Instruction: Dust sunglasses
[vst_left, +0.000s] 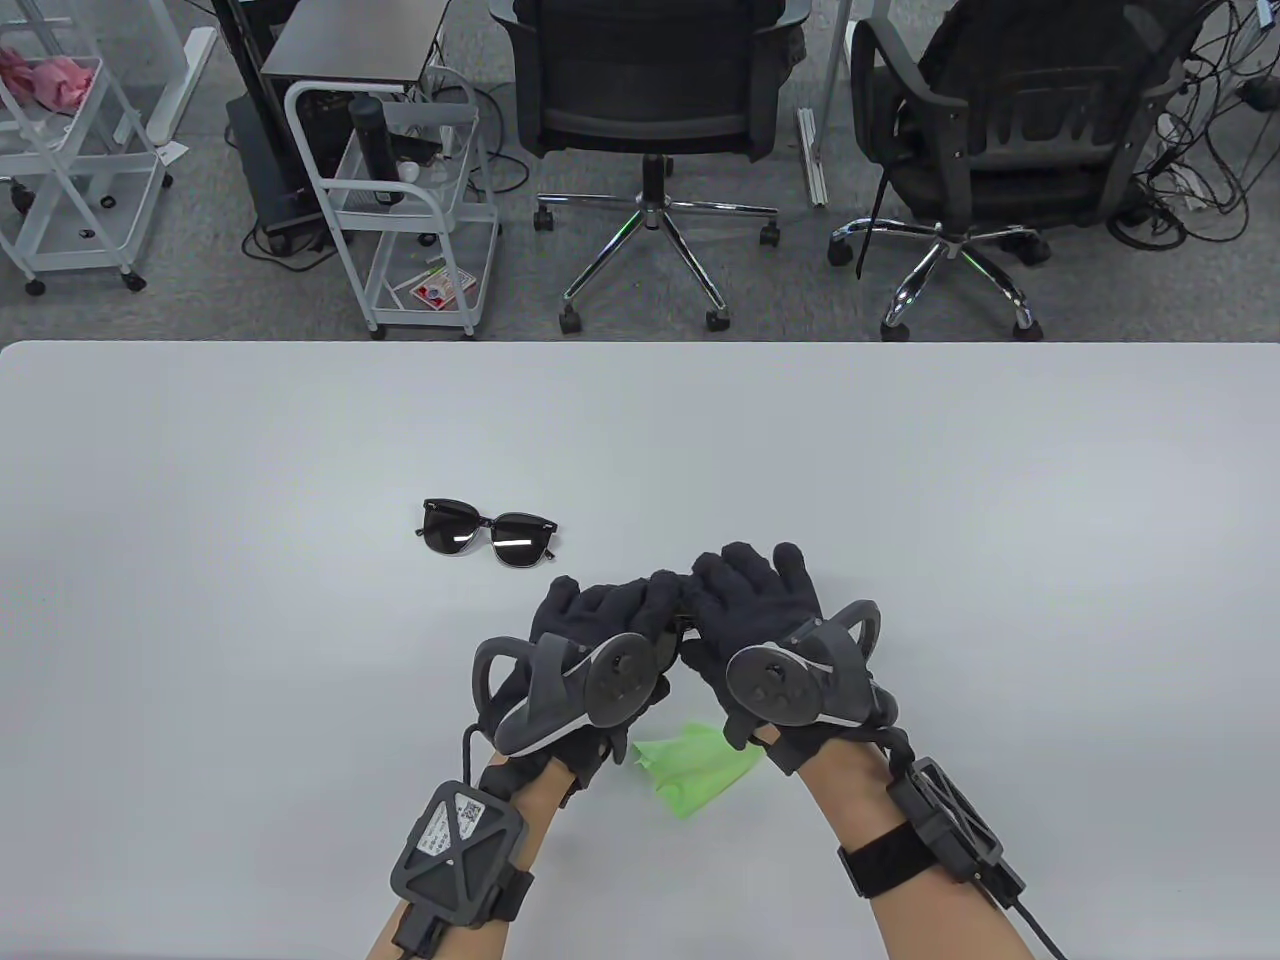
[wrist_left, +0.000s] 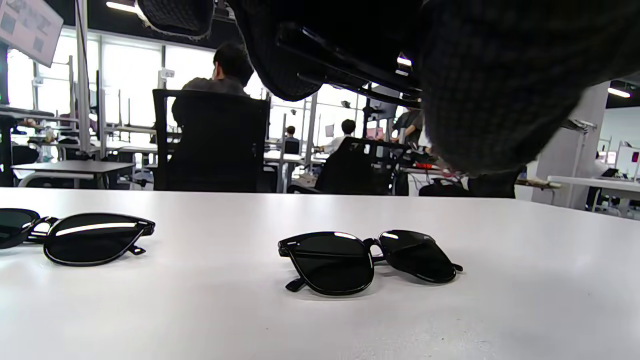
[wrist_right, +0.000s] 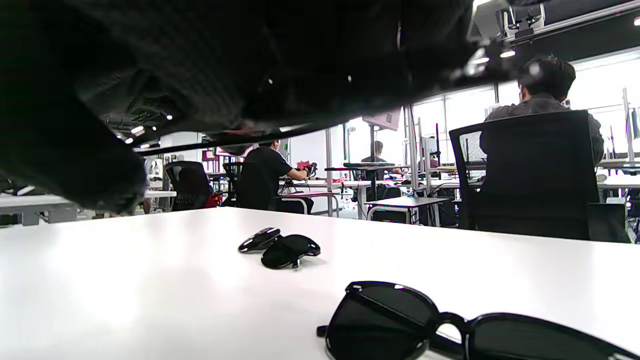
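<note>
Okay, your left hand (vst_left: 590, 650) and right hand (vst_left: 760, 620) meet, fingers curled together, just beyond the green cloth (vst_left: 700, 768); can't tell what they hold. Sunglasses (vst_left: 487, 535) lie on the table further beyond that cloth, leftward.

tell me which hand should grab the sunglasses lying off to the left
Left, probably: the sunglasses lie on the table ahead and left of the left hand, nothing between them. The right hand sits further right and would have to cross over.
</note>
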